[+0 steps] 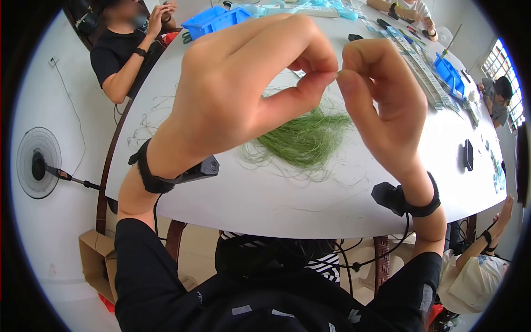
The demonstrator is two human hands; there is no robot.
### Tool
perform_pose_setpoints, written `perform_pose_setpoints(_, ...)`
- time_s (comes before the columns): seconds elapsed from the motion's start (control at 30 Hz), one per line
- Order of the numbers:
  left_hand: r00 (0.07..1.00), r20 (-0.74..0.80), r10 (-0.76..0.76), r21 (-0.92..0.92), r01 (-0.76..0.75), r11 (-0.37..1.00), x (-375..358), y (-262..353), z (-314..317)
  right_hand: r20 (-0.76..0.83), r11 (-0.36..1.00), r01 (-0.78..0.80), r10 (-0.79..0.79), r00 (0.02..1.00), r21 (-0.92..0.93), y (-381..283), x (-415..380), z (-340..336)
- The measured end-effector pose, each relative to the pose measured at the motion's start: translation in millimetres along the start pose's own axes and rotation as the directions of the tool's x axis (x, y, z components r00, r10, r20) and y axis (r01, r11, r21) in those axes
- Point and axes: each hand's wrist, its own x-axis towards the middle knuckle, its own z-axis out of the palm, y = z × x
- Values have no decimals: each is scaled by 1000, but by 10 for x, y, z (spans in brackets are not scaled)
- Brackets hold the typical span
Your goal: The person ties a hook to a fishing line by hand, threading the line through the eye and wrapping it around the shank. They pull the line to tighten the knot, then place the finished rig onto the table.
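My left hand [238, 83] and my right hand [387, 99] are raised over the table, fingertips pinched and meeting at the upper middle of the view. Whatever is between the fingertips is too small to make out. Below and behind them, a loose tangled bundle of thin green strands [304, 138] lies on the white table [265, 205]. Some fine loose threads spread around the bundle. Each wrist wears a black strap with a small black device.
Blue baskets [214, 22] [449, 74] stand at the far side and right, by long packaged strips [412, 63]. A black object [468, 155] lies at the right. Other people sit around the table. A fan [38, 162] and cardboard box [97, 260] are at left.
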Motion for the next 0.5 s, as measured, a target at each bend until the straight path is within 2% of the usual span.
perform_pose_setpoints(0.27,999,-48,-14,-41,12,999,1,-5,39,-13,999,31,-31,999,-24,-1,-23,34)
perform_pose_setpoints(0.37,997,-33,-71,-24,70,997,59,76,30,-26,999,45,-46,999,-26,2,-22,37)
perform_pose_setpoints(0.5,998,-54,-26,-24,25,999,6,-5,56,-34,994,68,-71,997,-81,61,-21,26)
